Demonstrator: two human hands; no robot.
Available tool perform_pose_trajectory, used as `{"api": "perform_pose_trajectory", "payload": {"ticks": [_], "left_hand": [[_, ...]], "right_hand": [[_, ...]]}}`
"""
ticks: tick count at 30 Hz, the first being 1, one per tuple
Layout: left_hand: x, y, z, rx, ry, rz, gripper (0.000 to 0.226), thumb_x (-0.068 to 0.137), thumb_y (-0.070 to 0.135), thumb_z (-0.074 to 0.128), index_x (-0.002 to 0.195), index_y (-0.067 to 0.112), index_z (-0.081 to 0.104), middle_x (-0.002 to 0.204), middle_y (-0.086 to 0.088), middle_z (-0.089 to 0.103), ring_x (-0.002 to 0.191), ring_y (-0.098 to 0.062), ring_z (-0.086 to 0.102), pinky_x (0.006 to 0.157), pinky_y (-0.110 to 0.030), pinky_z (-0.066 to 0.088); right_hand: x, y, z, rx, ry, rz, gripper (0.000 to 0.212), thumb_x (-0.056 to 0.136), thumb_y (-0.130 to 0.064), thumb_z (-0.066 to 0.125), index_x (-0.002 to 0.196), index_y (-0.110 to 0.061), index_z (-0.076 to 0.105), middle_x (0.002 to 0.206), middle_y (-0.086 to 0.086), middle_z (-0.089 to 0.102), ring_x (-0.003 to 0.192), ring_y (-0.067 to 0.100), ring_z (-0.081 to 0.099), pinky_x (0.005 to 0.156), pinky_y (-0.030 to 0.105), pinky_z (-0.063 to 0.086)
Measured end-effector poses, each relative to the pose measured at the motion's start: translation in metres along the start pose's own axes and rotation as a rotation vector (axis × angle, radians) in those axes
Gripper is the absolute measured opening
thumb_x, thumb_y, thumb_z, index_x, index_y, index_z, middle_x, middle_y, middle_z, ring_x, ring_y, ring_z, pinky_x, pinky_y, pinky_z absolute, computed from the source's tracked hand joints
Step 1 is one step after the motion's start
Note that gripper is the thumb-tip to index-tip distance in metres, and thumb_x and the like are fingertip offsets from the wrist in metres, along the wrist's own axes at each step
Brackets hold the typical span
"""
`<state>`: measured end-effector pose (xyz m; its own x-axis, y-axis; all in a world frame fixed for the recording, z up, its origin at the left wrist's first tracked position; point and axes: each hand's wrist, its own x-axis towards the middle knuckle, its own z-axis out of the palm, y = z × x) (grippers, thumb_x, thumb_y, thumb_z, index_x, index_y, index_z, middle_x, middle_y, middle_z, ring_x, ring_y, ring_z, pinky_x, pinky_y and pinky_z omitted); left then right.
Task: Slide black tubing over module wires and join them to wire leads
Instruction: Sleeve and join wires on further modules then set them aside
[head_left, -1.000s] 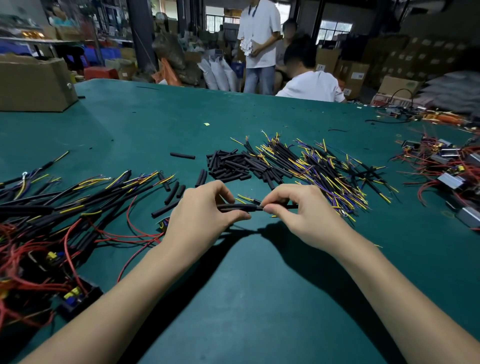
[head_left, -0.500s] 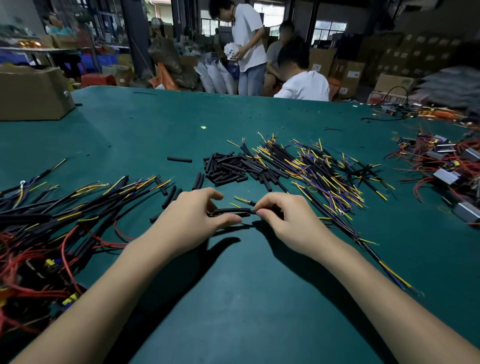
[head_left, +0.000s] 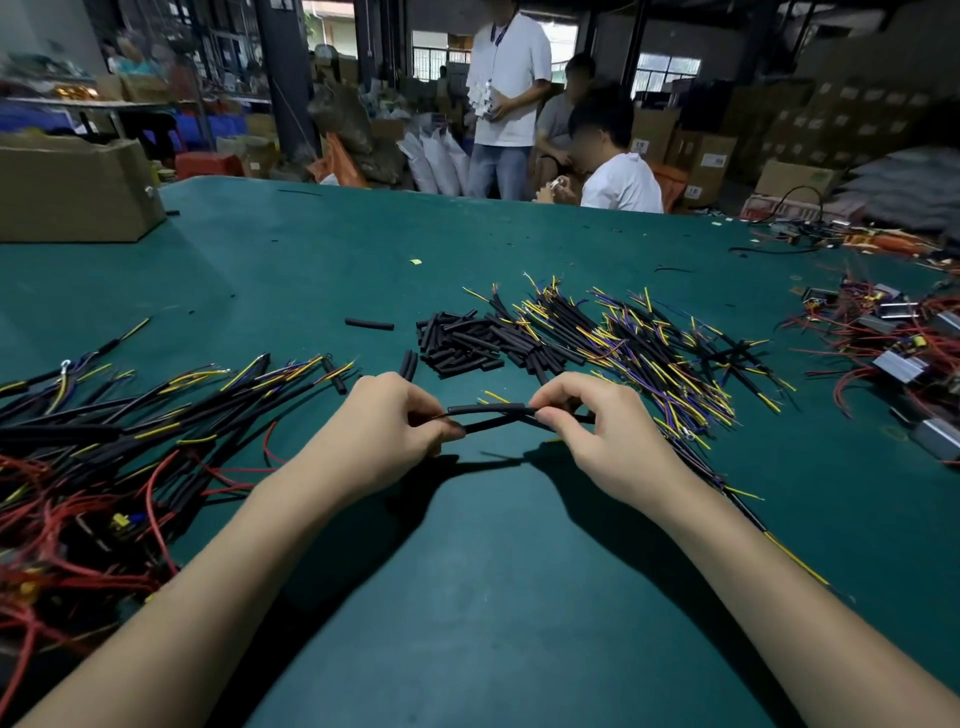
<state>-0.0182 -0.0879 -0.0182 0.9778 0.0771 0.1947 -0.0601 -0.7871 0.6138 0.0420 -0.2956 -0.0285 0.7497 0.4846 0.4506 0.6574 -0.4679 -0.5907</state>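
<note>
Both hands meet just above the green table (head_left: 493, 571). My left hand (head_left: 387, 431) pinches the left ends of two black-sleeved wires (head_left: 488, 418) that cross each other between the hands. My right hand (head_left: 592, 431) pinches their right ends; a short piece of black tubing (head_left: 485, 409) sits on the upper wire. Behind them lies a heap of cut black tubing (head_left: 460, 343) and a pile of yellow, purple and black wire leads (head_left: 649, 348). Sleeved wires with red module wires (head_left: 104, 441) fill the left side.
Small metal modules with red wires (head_left: 904, 353) lie at the right. A cardboard box (head_left: 72, 187) stands at the far left of the table. Two persons (head_left: 561, 119) are beyond the far edge, one standing, one seated. A loose tube (head_left: 369, 325) lies alone.
The two held black pieces, almost in one line earlier, now cross each other between the hands. The view has tilted up a little; the hands stay in the same place.
</note>
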Motion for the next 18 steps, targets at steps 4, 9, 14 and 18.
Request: {"api": "perform_pose_trajectory", "payload": {"ticks": [4,9,14,18], "left_hand": [[-0.001,0.002,0.010,0.015,0.031,0.017,0.035,0.085,0.032,0.069,0.054,0.021,0.058,0.049,-0.002,0.048,0.050,-0.017,0.036,0.048,-0.024,0.029],[-0.003,0.009,0.013,0.057,0.034,-0.014,0.022,0.079,0.052,0.069,0.082,0.030,0.064,0.067,0.010,0.062,0.069,-0.014,0.057,0.069,-0.033,0.050],[-0.012,0.029,0.014,0.059,0.351,0.246,0.038,0.085,0.047,0.064,0.109,0.018,0.058,0.094,0.005,0.058,0.092,-0.015,0.056,0.085,-0.037,0.046],[-0.023,0.049,0.017,0.012,0.305,0.646,0.023,0.091,0.035,0.056,0.087,0.013,0.061,0.076,0.003,0.056,0.071,-0.015,0.054,0.065,-0.029,0.045]], "right_hand": [[0.001,0.003,-0.001,-0.034,-0.002,-0.022,0.011,0.089,-0.003,0.062,0.092,-0.010,0.071,0.079,-0.011,0.060,0.078,0.009,0.054,0.074,0.008,0.038],[0.002,0.008,-0.003,-0.339,0.076,-0.089,0.008,0.088,-0.019,0.067,0.093,-0.019,0.073,0.088,-0.008,0.064,0.089,0.017,0.043,0.079,0.031,0.025],[0.009,0.008,-0.013,-0.286,0.313,-0.039,0.008,0.086,-0.014,0.068,0.092,-0.015,0.073,0.082,-0.002,0.064,0.082,0.021,0.051,0.074,0.035,0.043],[0.027,0.002,-0.025,-0.170,0.402,0.034,0.010,0.084,-0.011,0.068,0.091,-0.015,0.074,0.080,-0.003,0.064,0.073,0.016,0.052,0.071,0.031,0.042]]}}
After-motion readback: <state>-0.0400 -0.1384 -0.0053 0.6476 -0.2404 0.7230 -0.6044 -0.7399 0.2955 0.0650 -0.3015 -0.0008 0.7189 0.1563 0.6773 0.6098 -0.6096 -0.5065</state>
